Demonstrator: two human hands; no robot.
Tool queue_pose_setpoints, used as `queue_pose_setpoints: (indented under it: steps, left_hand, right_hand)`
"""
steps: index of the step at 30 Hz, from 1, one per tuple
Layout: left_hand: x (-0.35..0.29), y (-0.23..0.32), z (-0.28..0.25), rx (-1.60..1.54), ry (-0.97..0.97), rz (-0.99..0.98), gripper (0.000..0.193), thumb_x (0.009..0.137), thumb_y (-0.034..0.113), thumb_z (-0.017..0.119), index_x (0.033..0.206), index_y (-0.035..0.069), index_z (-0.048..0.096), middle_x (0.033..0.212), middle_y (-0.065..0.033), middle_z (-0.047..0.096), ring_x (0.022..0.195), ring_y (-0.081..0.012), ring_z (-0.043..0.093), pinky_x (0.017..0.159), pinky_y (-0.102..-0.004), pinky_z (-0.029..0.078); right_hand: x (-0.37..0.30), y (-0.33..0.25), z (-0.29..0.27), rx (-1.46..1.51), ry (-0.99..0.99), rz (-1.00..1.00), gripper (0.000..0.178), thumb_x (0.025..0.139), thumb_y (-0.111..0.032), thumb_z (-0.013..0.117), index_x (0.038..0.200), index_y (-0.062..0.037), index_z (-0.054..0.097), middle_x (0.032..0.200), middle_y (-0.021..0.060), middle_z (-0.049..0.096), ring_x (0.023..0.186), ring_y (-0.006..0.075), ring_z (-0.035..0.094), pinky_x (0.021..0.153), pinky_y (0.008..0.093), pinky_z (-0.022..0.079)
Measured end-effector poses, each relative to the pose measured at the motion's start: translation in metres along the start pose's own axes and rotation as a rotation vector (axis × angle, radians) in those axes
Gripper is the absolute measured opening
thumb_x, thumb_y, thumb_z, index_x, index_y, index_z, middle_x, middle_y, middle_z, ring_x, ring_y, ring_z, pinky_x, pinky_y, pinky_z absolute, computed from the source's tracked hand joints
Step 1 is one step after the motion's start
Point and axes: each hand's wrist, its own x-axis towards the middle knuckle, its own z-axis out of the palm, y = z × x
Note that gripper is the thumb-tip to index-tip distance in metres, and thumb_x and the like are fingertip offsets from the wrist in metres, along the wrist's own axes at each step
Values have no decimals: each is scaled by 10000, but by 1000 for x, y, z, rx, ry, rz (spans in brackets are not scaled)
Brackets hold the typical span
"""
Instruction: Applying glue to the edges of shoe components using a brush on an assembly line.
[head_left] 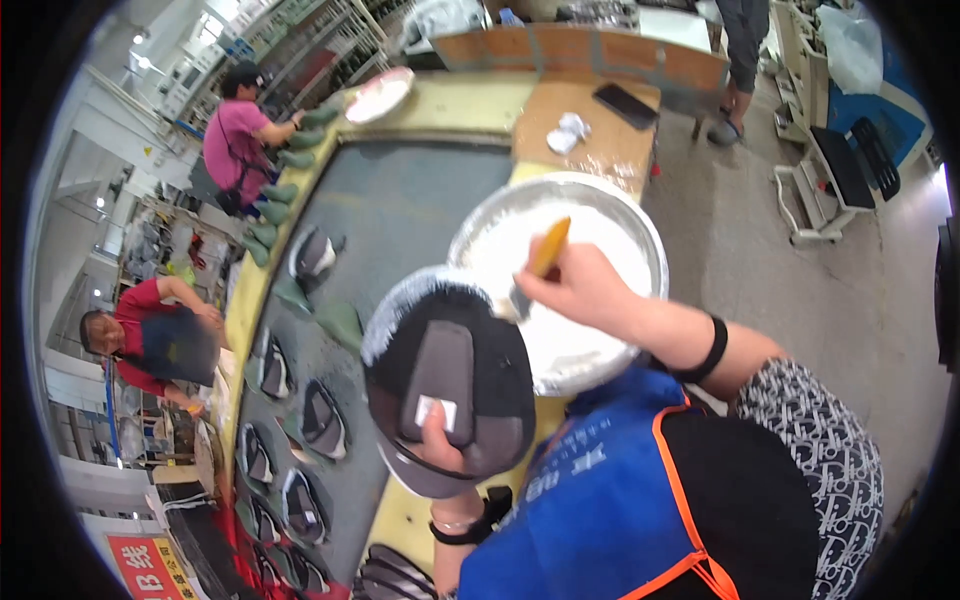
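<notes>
My left hand (442, 450) grips a black and grey shoe upper (505, 395) from below, its thumb pressed beside a white label inside. The rest of that hand's fingers are hidden under the upper. White paste coats the upper's rounded far edge, along its upper left. Closed around the yellow handle of a brush (549, 248) is my right hand (590, 285). The brush's lower end is at the upper's right edge, over a large metal bowl (657, 255). White paste (590, 345) fills much of the bowl and smears its inner wall.
Several shoe uppers (325, 420) on green lasts lie along the grey belt (400, 190) to the left. A phone (625, 105) and crumpled white paper (568, 132) rest on a brown board (540, 105). Two people (235, 150) (150, 330) stand beyond the belt; a shallow white-filled basin (380, 95) sits at the far end.
</notes>
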Motion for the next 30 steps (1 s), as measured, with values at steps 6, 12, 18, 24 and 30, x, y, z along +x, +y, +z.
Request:
queue_pose_setpoints:
  steps: [6,12,18,24,30]
  left_hand:
    - [12,-23,9,261,-57,574,401,985,165,579,1315,-60,551,1317,-213,602,1178,-341,596,1007,-444,460]
    - [33,-28,-1,-524,-405,-566,236,891,55,697,1119,67,637,927,-89,703,644,-201,672,526,-294,565]
    - [20,4,-7,-149,-576,-655,132,906,143,734,996,72,669,717,-63,688,583,-152,660,512,-265,531]
    - [42,13,-5,-10,-585,-515,175,964,181,682,879,30,699,713,-86,711,581,-155,668,523,-253,527]
    - [43,9,6,-75,-505,-354,223,990,153,635,848,-10,690,758,-120,723,632,-165,683,581,-275,550]
  right_hand:
    - [-11,-18,-4,439,-179,257,193,941,-201,666,894,-23,610,715,26,614,616,97,617,570,268,499]
    - [8,-28,-8,377,66,-132,187,958,-186,687,921,-17,616,702,30,623,609,85,592,568,261,464]
    - [25,-19,-6,93,48,-142,229,940,-237,701,919,-18,641,664,74,627,593,164,617,576,316,478]
    - [0,-20,0,211,-195,129,268,921,-264,705,836,-15,653,683,78,668,614,164,661,594,324,507]
    - [9,-19,-14,121,-121,-44,261,917,-258,720,827,-23,648,668,81,649,594,128,603,576,314,474]
